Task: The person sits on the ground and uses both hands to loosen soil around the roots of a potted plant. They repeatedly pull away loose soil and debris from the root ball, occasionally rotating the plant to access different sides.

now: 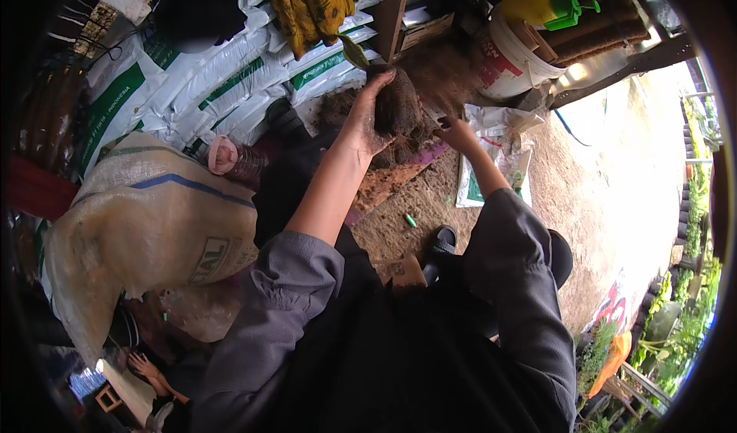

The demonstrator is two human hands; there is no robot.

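My left hand (374,113) is closed around a dark brown, rounded fibrous clump (398,105), which looks like a root ball or husk. A green leaf (353,52) sticks out above its top left side. Fine roots or fibres (403,154) hang beneath the clump. To the right and slightly lower, my right hand (456,133) has its fingers apart, with nothing visible in them. A brown mass (440,76), blurred and hard to identify, lies just beyond both hands. Loose dark soil (380,186) covers a sheet on the ground below.
Stacked white-and-green printed bags (230,82) line the far left. A woven sack (155,220) and a clear plastic container (236,156) stand left. At upper right, a white bucket (515,67) sits near a yellow-green spray bottle (538,10). Another person's hand (144,365) shows lower left.
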